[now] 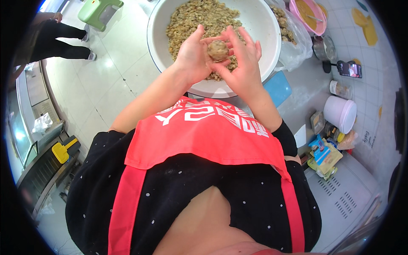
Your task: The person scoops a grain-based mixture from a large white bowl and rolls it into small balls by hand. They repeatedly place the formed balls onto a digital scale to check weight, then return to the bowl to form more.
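Note:
Over a large white basin [259,19] my two hands are raised close together, with a round ball of nut-like mixture [218,50] between them. The ball rests against the palm and fingers of my left hand [196,55]. My right hand [240,59] is at the ball's other side, its fingers spread and slightly blurred; the thumb passes below the ball. Loose chopped mixture [191,22] lies in the basin beneath, partly hidden by my hands.
Right of the basin are a clear plastic bag [298,47] of clumps, a pink bowl [320,27] of yellowish paste, a metal pot [324,47], a blue board [278,88], a phone [350,69] on a stand and a white bucket [339,113]. A person [60,41] stands left, near a green stool [95,14].

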A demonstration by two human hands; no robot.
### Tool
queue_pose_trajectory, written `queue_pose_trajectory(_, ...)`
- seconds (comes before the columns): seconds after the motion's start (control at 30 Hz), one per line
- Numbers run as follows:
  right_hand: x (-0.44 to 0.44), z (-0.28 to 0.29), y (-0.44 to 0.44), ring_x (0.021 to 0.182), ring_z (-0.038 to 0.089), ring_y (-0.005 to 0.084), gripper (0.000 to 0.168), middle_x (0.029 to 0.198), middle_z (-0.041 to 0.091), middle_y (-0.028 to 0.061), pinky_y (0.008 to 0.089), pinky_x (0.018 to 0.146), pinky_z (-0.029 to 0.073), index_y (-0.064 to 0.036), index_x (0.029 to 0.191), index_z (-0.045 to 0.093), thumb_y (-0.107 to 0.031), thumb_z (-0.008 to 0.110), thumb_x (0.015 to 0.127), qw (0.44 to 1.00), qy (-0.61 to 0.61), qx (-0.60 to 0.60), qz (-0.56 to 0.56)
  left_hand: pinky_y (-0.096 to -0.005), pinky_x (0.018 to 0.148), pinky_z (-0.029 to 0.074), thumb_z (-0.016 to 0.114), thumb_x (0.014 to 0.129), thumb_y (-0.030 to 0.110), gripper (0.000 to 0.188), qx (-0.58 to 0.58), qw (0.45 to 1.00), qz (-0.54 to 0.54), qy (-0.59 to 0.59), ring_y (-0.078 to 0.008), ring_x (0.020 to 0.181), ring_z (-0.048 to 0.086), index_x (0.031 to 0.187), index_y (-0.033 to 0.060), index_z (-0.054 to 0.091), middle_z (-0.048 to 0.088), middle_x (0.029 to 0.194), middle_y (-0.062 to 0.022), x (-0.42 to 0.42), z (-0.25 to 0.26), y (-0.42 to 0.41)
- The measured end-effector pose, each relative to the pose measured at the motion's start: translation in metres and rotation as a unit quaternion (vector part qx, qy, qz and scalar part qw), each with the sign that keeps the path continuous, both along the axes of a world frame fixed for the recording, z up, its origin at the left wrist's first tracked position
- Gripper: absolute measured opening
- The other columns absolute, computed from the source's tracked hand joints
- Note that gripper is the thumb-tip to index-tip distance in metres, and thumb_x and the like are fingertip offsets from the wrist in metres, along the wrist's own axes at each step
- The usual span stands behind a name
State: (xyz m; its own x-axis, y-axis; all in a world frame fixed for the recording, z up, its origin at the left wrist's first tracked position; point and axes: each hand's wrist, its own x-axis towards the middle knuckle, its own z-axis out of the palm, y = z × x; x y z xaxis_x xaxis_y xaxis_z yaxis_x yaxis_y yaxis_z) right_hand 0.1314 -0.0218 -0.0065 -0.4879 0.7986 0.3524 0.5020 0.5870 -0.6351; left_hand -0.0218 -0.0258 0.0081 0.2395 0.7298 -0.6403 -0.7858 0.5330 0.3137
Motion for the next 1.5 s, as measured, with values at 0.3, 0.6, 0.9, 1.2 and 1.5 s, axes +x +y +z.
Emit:
queue_pose_trajectory(0.3,0.032,-0.001,0.01,0.106,0.06,0.0166,0.086,0.123,0.061,0.0149,0.03,0.093,0.049,-0.004,0.151,0.023,0.011,0.067,0.079,0.886,0.366,-0.284,0.003,-0.0433,0.098,0.043,0.045,0.1,0.04,0.053,0.036,0.992,0.032,0.117,-0.0271,0.121,0.049,0.134,-0.0009,0.048,0.051,0.131,-0.0146,0.001,-0.03,-0.003)
queue_pose_trajectory(0.6,0.195,-0.061,-0.026,0.103,0.063,0.0171,0.084,0.117,0.065,0.0085,0.032,0.089,0.051,-0.006,0.149,0.031,-0.005,0.074,0.077,0.941,0.033,-0.15,-0.3,-0.0447,0.109,0.033,0.067,0.087,0.022,0.041,0.325,0.565,-0.126,0.748,-0.0353,0.133,0.038,0.127,0.0118,0.062,0.044,0.145,-0.0144,-0.02,-0.078,-0.028)
queue_pose_trajectory(0.9,0.22,-0.109,-0.044,0.117,0.058,0.0303,0.079,0.125,0.062,0.0141,0.0399,0.098,0.047,-0.008,0.146,0.037,-0.013,0.075,0.077,0.925,-0.025,-0.153,-0.346,-0.0479,0.109,0.034,0.069,0.084,0.016,0.038,0.414,0.428,-0.168,0.786,-0.0385,0.132,0.039,0.121,0.0103,0.064,0.045,0.142,-0.0143,-0.005,-0.093,-0.038)
queue_pose_trajectory(1.2,0.257,-0.077,-0.055,0.114,0.059,0.0213,0.059,0.124,0.063,0.0129,0.0363,0.096,0.047,-0.002,0.139,0.047,-0.012,0.07,0.085,0.873,0.175,-0.095,-0.445,-0.0469,0.107,0.035,0.069,0.083,0.012,0.04,0.436,0.428,-0.174,0.772,-0.0368,0.13,0.041,0.122,0.0086,0.062,0.046,0.14,-0.0146,-0.003,-0.092,-0.038)
queue_pose_trajectory(1.5,0.258,-0.095,-0.063,0.111,0.06,0.0202,0.054,0.121,0.063,0.0137,0.0341,0.095,0.047,0.0,0.137,0.049,-0.01,0.067,0.087,0.863,0.199,-0.115,-0.45,-0.0446,0.104,0.038,0.069,0.084,0.011,0.039,0.435,0.437,-0.173,0.768,-0.0351,0.126,0.045,0.122,0.0081,0.062,0.049,0.138,-0.014,-0.003,-0.088,-0.038)
